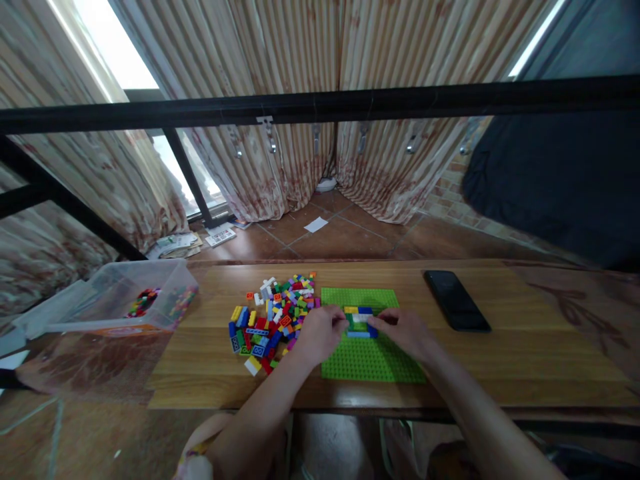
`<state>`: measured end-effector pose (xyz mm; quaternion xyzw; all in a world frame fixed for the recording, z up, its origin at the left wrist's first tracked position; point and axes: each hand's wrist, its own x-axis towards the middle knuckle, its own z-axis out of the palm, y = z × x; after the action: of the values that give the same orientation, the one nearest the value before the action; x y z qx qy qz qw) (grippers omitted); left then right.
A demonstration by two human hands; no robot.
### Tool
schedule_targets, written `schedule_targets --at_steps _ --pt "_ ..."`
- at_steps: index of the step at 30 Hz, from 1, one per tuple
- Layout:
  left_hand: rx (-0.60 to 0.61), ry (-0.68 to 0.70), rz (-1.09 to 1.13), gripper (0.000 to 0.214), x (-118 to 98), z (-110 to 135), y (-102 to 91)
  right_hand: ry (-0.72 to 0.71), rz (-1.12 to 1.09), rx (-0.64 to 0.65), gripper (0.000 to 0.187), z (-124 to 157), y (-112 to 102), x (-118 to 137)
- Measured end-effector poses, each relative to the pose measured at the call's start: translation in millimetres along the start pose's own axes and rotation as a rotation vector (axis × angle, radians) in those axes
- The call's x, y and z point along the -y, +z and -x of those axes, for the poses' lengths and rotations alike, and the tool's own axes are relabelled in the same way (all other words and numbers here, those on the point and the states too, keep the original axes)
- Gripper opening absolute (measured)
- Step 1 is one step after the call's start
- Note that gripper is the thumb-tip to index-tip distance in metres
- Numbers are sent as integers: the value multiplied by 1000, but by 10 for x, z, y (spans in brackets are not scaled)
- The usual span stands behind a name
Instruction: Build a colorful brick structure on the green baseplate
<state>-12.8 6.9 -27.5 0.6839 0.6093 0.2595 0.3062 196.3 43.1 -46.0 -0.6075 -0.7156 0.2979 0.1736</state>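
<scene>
A green studded baseplate (373,367) lies on the wooden board, with a small frame of toy bricks (358,310) on it in yellow, blue, white, green and light blue. My left hand (320,333) is at the left side of this frame, its fingers pinched together; whatever they hold is hidden. From the right, my right hand (407,331) has its thumb and fingers closed at a dark blue brick (373,331) on the frame's right edge. Beside my left hand spreads a pile of loose bricks (273,327) in many colours.
A black phone (456,300) rests on the wooden board (540,353), right of the baseplate. To the left stands a clear plastic bin (160,280) with more small bricks. A black bar (300,107) crosses ahead, before striped curtains (280,60). Papers (177,245) lie on the floor.
</scene>
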Motion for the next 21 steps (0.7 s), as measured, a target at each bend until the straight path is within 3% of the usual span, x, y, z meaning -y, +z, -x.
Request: schedule_targets --at_steps 5,9,14,21 --pt "-93 12 164 18 220 -50 -548 23 3 -76 47 -55 -59 -63" --pt "-159 -110 106 18 497 22 -964 15 14 -89 45 -60 -48 -67" --pt "-83 -207 -25 21 725 165 -1224 0 58 -96 40 -56 -17 -61" --pt "52 -292 -143 20 825 351 -1479 11 65 -62 39 -88 5 -113"
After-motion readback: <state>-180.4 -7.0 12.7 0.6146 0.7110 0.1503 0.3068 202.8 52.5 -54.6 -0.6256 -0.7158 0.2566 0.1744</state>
